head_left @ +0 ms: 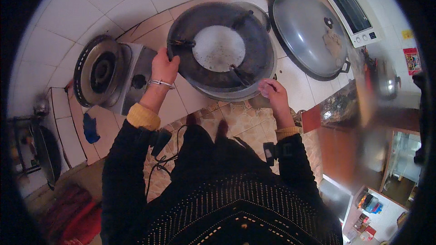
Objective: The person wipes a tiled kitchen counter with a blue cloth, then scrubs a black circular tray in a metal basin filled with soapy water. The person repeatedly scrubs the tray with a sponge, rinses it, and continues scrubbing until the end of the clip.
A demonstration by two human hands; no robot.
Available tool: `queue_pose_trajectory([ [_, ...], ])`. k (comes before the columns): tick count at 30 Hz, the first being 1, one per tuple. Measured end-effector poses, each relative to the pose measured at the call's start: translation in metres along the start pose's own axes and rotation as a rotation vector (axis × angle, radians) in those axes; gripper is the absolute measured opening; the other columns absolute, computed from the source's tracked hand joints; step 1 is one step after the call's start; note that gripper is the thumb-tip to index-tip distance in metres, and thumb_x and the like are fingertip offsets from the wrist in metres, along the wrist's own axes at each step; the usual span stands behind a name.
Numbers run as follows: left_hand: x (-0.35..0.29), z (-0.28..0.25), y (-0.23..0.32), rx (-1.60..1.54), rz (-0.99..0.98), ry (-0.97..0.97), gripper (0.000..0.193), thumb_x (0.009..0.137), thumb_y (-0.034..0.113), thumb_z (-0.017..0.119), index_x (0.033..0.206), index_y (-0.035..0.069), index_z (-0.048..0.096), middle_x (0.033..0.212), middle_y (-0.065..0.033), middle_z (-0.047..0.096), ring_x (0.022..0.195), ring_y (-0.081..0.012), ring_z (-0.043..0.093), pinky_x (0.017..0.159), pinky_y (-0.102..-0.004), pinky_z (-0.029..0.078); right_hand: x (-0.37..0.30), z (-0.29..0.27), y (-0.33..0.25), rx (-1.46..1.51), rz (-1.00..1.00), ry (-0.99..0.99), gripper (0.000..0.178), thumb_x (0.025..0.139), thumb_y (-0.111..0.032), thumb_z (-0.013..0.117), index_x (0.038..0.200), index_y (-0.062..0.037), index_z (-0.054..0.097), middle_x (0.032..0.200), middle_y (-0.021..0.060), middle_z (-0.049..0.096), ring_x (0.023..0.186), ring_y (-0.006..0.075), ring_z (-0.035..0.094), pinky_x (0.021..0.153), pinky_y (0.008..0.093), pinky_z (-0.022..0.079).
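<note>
A broad, dark round pan-like ring [254,47] with three black prongs pointing inward lies over a large grey wok [256,94]. A speckled whitish surface [219,48] shows through its middle; whether that is liquid or metal I cannot tell. My left hand [164,67], a bangle at its wrist, is closed on the left rim of the ring beside one prong. Just off the lower right rim, my right hand [276,93] pinches a small crumpled pinkish piece [263,87], perhaps cloth or plastic.
A gas stove [131,79] with a round burner stands left on the tiled counter, a blue cloth [91,128] near it. Right of the ring sits a big domed lid [304,27], with a white toaster oven [349,11] behind. A black cable [159,165] trails on the floor by my legs.
</note>
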State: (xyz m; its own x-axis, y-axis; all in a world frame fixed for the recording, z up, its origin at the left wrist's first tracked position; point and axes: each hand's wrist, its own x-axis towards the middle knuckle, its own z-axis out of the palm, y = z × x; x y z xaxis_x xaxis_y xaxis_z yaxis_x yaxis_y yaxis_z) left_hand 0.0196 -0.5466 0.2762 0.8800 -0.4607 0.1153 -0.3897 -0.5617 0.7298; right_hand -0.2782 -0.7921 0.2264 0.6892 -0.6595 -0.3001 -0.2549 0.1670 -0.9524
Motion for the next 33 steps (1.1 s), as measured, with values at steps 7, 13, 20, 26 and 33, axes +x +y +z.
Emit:
queue_pose_trajectory([
  [7,0.021,0.032,-0.018,0.236,-0.069,-0.057,0.029,0.077,0.02,0.069,0.094,-0.002,0.06,0.086,-0.0253,0.065,0.082,-0.0438,0.063,0.072,-0.0484,0.05,-0.01,0.001,0.001,0.165,0.035,0.035,0.024,0.087,-0.001,0.066,0.111,0.0016,0.064,0.099,0.0076,0.069,0.091,0.0157,0.066,0.082,0.0275,0.054],
  [13,0.021,0.052,-0.014,0.262,-0.089,-0.138,0.031,0.078,0.019,0.068,0.095,-0.004,0.056,0.094,-0.0297,0.065,0.092,-0.047,0.062,0.082,-0.0514,0.05,-0.018,-0.005,0.001,0.038,0.03,0.108,0.02,0.09,-0.007,0.065,0.107,0.0009,0.067,0.098,0.0063,0.07,0.09,0.0118,0.064,0.08,0.0259,0.052],
  [20,0.029,0.073,-0.03,0.36,-0.039,-0.258,0.039,0.078,0.021,0.072,0.103,-0.005,0.056,0.099,-0.0286,0.066,0.095,-0.044,0.064,0.084,-0.049,0.052,-0.022,-0.007,0.005,-0.013,0.036,0.06,0.023,0.096,-0.011,0.054,0.114,0.0002,0.063,0.109,0.0094,0.067,0.096,0.0185,0.066,0.086,0.0286,0.052],
  [26,0.016,0.061,-0.002,0.518,-0.013,-0.371,0.07,0.081,0.038,0.074,0.13,-0.001,0.043,0.096,-0.0219,0.07,0.091,-0.0393,0.068,0.079,-0.0473,0.054,-0.015,0.009,-0.004,-0.004,0.019,0.036,0.023,0.094,-0.01,0.058,0.113,0.0012,0.063,0.105,0.0088,0.068,0.095,0.0175,0.065,0.086,0.0292,0.052],
  [33,-0.002,0.023,0.027,0.649,0.072,-0.325,0.055,0.087,0.039,0.066,0.128,0.008,0.046,0.091,-0.0171,0.07,0.082,-0.0368,0.069,0.069,-0.0475,0.054,0.01,0.037,-0.014,-0.316,-0.231,-0.114,0.026,0.092,-0.007,0.06,0.118,-0.0026,0.063,0.113,0.012,0.065,0.104,0.0238,0.063,0.091,0.033,0.051],
])
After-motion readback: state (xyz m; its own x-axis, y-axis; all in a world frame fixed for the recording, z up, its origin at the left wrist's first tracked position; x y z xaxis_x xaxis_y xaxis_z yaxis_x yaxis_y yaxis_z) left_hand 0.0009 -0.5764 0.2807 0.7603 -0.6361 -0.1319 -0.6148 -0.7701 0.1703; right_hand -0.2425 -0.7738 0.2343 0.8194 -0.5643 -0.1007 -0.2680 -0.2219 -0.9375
